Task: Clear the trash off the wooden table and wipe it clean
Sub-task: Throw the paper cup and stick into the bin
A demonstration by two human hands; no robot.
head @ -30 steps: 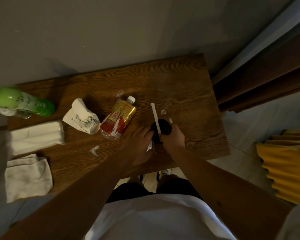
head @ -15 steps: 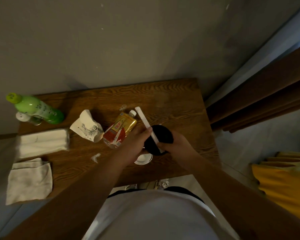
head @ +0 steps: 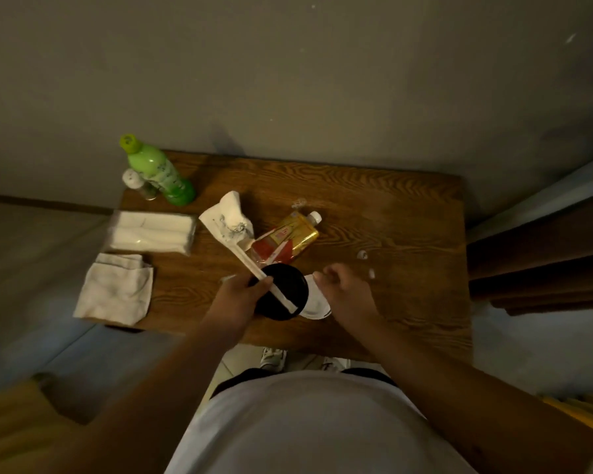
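The fingers (head: 254,285) of the left hand (head: 235,299) curl round the rim of a black round container (head: 285,292) and also pinch a long white paper-wrapped stick (head: 254,268) that lies slantwise across the container's top, its far end reaching toward the crumpled white paper (head: 230,220). The right hand (head: 343,292) hovers just beside the container with its fingers loosely bent and holding nothing, above a white lid (head: 317,307) that lies flat on the wooden table (head: 391,213) and is partly hidden by the container. Behind the container a squashed yellow and red drink bottle (head: 285,239) with a white cap lies on its side, touching the crumpled paper. 2 small white scraps (head: 362,255) lie on the bare wood to the right of the hands, and another sits near the bottle's cap. At the far left corner a green bottle (head: 158,172) stands beside a small clear white-capped bottle (head: 139,184). A wrapped pack of white tissues (head: 151,232) and a folded white cloth (head: 115,290) lie at the table's left edge.
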